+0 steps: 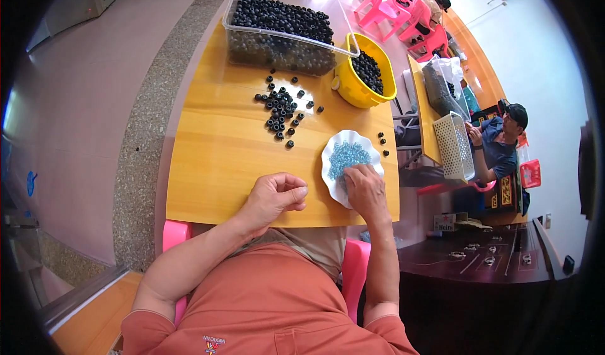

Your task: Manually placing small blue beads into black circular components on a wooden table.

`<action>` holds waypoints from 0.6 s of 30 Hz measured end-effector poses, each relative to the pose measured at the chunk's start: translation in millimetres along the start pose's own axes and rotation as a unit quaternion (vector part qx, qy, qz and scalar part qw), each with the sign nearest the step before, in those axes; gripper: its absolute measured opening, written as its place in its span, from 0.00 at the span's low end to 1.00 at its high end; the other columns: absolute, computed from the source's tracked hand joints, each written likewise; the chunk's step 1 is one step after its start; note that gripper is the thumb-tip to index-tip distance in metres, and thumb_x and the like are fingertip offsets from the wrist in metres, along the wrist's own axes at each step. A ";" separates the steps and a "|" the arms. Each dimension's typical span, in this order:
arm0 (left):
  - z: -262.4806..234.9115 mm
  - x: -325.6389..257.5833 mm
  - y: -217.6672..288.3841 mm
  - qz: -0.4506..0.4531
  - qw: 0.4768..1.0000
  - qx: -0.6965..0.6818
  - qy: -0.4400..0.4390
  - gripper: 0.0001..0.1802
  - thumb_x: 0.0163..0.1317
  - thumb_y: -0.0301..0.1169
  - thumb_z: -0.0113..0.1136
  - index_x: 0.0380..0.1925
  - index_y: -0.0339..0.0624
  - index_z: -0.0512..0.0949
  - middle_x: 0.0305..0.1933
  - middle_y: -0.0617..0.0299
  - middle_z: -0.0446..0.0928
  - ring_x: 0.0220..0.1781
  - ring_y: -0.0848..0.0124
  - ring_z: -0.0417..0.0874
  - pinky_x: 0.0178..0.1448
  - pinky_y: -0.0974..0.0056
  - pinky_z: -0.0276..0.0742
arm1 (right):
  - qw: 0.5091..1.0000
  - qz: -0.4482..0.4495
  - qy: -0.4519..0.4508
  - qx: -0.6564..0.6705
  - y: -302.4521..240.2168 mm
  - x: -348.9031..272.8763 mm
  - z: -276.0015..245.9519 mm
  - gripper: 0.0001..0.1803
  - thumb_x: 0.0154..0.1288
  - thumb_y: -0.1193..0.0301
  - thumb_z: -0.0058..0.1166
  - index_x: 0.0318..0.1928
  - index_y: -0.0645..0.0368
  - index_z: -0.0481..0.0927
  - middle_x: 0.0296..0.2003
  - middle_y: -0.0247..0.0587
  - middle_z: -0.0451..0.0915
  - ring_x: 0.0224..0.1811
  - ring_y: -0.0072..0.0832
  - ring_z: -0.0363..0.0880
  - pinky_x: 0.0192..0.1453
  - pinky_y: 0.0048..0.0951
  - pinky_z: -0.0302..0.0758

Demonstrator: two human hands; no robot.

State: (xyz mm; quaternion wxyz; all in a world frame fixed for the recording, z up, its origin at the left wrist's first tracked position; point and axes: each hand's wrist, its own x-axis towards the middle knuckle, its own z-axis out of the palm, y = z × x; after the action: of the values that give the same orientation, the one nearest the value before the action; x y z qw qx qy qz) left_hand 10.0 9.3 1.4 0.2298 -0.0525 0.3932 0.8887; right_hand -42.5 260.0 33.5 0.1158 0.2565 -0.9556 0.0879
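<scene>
My right hand (367, 192) reaches into a white scalloped dish (326, 159) at the table's near right. Its fingers are drawn together at the edge of a heap of small clear-blue pieces (348, 157); whatever the fingertips grip is hidden. Left of the dish, my left hand (277, 198) hovers over the near table edge with thumb and forefinger pinched, and anything between them is too small to make out. Beyond both hands lies a loose group of small black ring-shaped parts (281, 110), with several more black parts (383, 142) right of the dish.
A clear plastic bin (283, 33) full of black parts stands at the table's far end. Beside it is a yellow tub (353, 89) holding more. To the right, a person (501, 142) sits by a white perforated basket (454, 147). Pink chairs (384, 8) stand farther back.
</scene>
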 end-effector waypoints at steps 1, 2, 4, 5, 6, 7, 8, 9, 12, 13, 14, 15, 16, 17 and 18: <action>0.1 0.1 -0.3 -0.001 1.000 -0.004 0.000 0.06 0.65 0.26 0.63 0.39 0.36 0.79 0.35 0.64 0.79 0.36 0.75 0.81 0.46 0.67 0.84 | 1.000 0.000 0.000 0.000 -0.1 -0.5 -0.1 0.06 0.58 0.77 0.56 0.37 0.60 0.81 0.34 0.43 0.81 0.40 0.42 0.78 0.45 0.39 0.76; 0.3 0.2 -0.7 -0.001 1.000 -0.003 0.000 0.06 0.65 0.26 0.63 0.39 0.36 0.79 0.35 0.64 0.79 0.36 0.75 0.81 0.46 0.67 0.84 | 1.000 -0.003 0.002 0.002 0.0 -1.3 -0.3 0.05 0.58 0.77 0.56 0.36 0.60 0.81 0.34 0.43 0.81 0.40 0.42 0.78 0.44 0.39 0.76; 0.6 0.5 -1.2 0.001 1.000 -0.006 0.002 0.06 0.65 0.26 0.62 0.39 0.36 0.78 0.35 0.64 0.79 0.37 0.76 0.81 0.47 0.67 0.84 | 1.000 -0.005 0.003 0.004 -0.6 -1.4 -1.1 0.05 0.58 0.77 0.56 0.36 0.60 0.81 0.35 0.44 0.81 0.40 0.42 0.78 0.44 0.39 0.76; 0.6 0.6 -1.6 0.000 1.000 -0.006 0.002 0.06 0.65 0.26 0.62 0.39 0.36 0.78 0.35 0.64 0.79 0.37 0.76 0.81 0.47 0.67 0.84 | 1.000 -0.004 0.015 0.004 -1.8 -1.2 -2.4 0.06 0.58 0.76 0.56 0.37 0.60 0.81 0.37 0.44 0.80 0.41 0.43 0.78 0.45 0.40 0.76; 0.5 0.7 -1.9 0.001 1.000 -0.005 0.002 0.06 0.65 0.26 0.62 0.39 0.36 0.78 0.35 0.63 0.79 0.37 0.75 0.81 0.46 0.67 0.84 | 1.000 -0.002 0.026 0.005 -3.1 -0.8 -3.8 0.07 0.58 0.76 0.56 0.39 0.61 0.81 0.39 0.45 0.80 0.42 0.43 0.78 0.46 0.40 0.76; 0.4 0.7 -2.2 0.001 1.000 -0.003 0.002 0.06 0.65 0.26 0.62 0.39 0.36 0.78 0.35 0.63 0.79 0.36 0.75 0.81 0.46 0.67 0.84 | 1.000 -0.002 0.026 0.005 -4.1 0.6 -5.4 0.07 0.58 0.76 0.56 0.39 0.61 0.81 0.39 0.45 0.80 0.42 0.43 0.78 0.46 0.40 0.76; 0.9 0.5 -2.1 0.001 1.000 -0.003 0.001 0.06 0.65 0.26 0.62 0.39 0.36 0.78 0.35 0.63 0.79 0.36 0.75 0.81 0.46 0.67 0.84 | 0.999 0.004 0.035 -0.014 -4.8 2.9 -7.7 0.10 0.58 0.76 0.56 0.41 0.61 0.80 0.41 0.45 0.80 0.43 0.44 0.78 0.47 0.41 0.76; 1.4 0.2 -1.9 0.001 1.000 -0.002 0.001 0.06 0.65 0.25 0.62 0.39 0.36 0.78 0.35 0.63 0.79 0.36 0.75 0.81 0.46 0.68 0.84 | 0.998 0.009 0.044 -0.033 -4.6 5.0 -8.9 0.12 0.57 0.76 0.56 0.44 0.61 0.80 0.42 0.45 0.80 0.45 0.44 0.77 0.49 0.42 0.75; 0.4 0.2 -2.6 -0.001 1.000 0.000 -0.002 0.05 0.65 0.25 0.62 0.39 0.36 0.78 0.35 0.63 0.79 0.36 0.75 0.81 0.46 0.68 0.84 | 0.999 0.017 0.015 -0.030 0.1 9.2 -7.2 0.16 0.56 0.76 0.57 0.47 0.60 0.80 0.45 0.45 0.80 0.48 0.44 0.77 0.51 0.42 0.75; 0.1 0.4 -2.9 -0.003 1.000 0.000 -0.004 0.05 0.65 0.25 0.62 0.39 0.36 0.78 0.35 0.63 0.79 0.36 0.75 0.81 0.46 0.68 0.84 | 0.999 0.018 0.016 -0.030 0.9 9.7 -7.0 0.16 0.56 0.76 0.57 0.47 0.60 0.80 0.45 0.45 0.80 0.48 0.44 0.77 0.51 0.42 0.75; 0.3 0.3 -2.7 -0.003 1.000 0.000 -0.004 0.05 0.65 0.25 0.62 0.39 0.36 0.78 0.35 0.63 0.79 0.36 0.75 0.81 0.46 0.68 0.84 | 0.999 0.026 0.008 -0.025 1.4 10.0 -6.9 0.15 0.56 0.76 0.58 0.46 0.60 0.80 0.44 0.44 0.80 0.47 0.44 0.77 0.51 0.42 0.75; 0.6 0.2 -2.2 -0.004 1.000 0.000 -0.005 0.05 0.65 0.25 0.62 0.39 0.36 0.78 0.35 0.63 0.79 0.36 0.74 0.82 0.46 0.68 0.84 | 0.999 0.035 0.000 -0.020 2.0 10.3 -6.7 0.14 0.56 0.75 0.58 0.45 0.60 0.81 0.43 0.44 0.81 0.46 0.44 0.77 0.51 0.42 0.75; 0.8 0.1 -1.9 -0.006 1.000 0.000 -0.005 0.05 0.65 0.25 0.62 0.39 0.36 0.78 0.35 0.63 0.79 0.36 0.74 0.82 0.46 0.68 0.84 | 0.999 0.035 0.001 -0.020 2.9 10.6 -6.1 0.14 0.56 0.75 0.58 0.45 0.60 0.81 0.43 0.44 0.81 0.46 0.44 0.77 0.51 0.42 0.75; 1.0 0.0 -2.0 -0.006 1.000 0.000 -0.005 0.05 0.65 0.25 0.62 0.39 0.36 0.78 0.35 0.63 0.79 0.36 0.74 0.82 0.46 0.68 0.84 | 0.999 0.036 0.000 -0.014 4.0 10.8 -5.2 0.13 0.56 0.75 0.58 0.44 0.60 0.82 0.42 0.43 0.81 0.45 0.43 0.78 0.50 0.41 0.76; 1.1 -0.1 -2.0 -0.006 1.000 0.000 -0.004 0.05 0.65 0.25 0.62 0.39 0.36 0.78 0.36 0.63 0.79 0.37 0.74 0.82 0.46 0.68 0.84 | 0.999 0.036 0.001 -0.007 4.9 10.7 -4.4 0.11 0.56 0.75 0.59 0.42 0.60 0.82 0.41 0.43 0.81 0.44 0.43 0.78 0.49 0.41 0.76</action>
State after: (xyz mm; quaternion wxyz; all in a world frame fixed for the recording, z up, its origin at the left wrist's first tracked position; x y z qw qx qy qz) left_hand 11.1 11.2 0.8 0.2371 -0.0508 0.3923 0.8873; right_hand -53.2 260.1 40.1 0.1148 0.2208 -0.9648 0.0857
